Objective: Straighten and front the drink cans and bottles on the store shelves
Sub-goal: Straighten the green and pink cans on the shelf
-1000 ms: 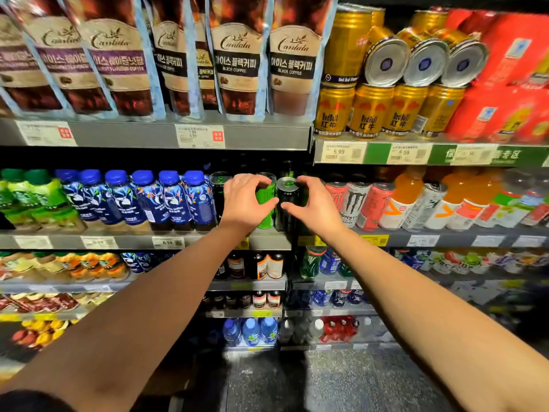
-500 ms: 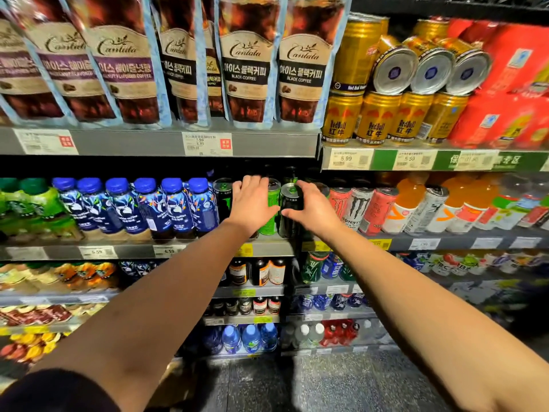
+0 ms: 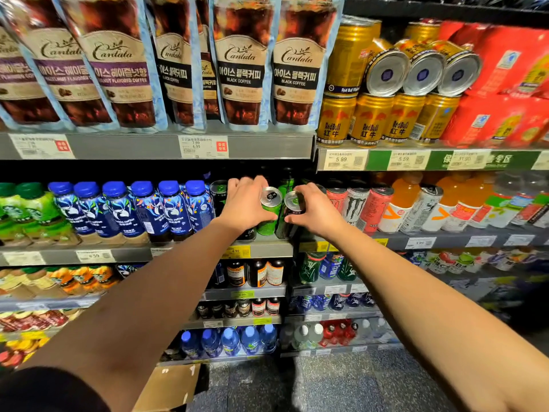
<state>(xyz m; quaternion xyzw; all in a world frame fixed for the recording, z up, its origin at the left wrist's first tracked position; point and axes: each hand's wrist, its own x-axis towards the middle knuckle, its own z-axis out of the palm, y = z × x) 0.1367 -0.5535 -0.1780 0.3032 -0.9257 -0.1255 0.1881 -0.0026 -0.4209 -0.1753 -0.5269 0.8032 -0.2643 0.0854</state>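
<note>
On the second shelf (image 3: 267,248) from the top, both my hands rest on tall energy-drink cans. My left hand (image 3: 245,205) wraps a bright green can (image 3: 270,214), which tilts toward me with its silver top showing. Right beside it, my right hand (image 3: 316,211) grips a black can (image 3: 289,215) with a green tab. The two cans touch each other. Another black can (image 3: 219,194) stands just left of my left hand. More dark cans behind them are mostly hidden in shadow.
Blue-capped coffee bottles (image 3: 142,209) fill the shelf to the left; red and white Monster cans (image 3: 355,206) and orange bottles (image 3: 401,209) stand to the right. Coffee pouches (image 3: 243,69) and gold Red Bull cans (image 3: 371,120) sit above. Lower shelves hold small bottles; a cardboard box (image 3: 169,385) lies on the floor.
Both hands stay on the same two cans, which have tipped forward so their tops now show. The view has drifted slightly upward and closer.
</note>
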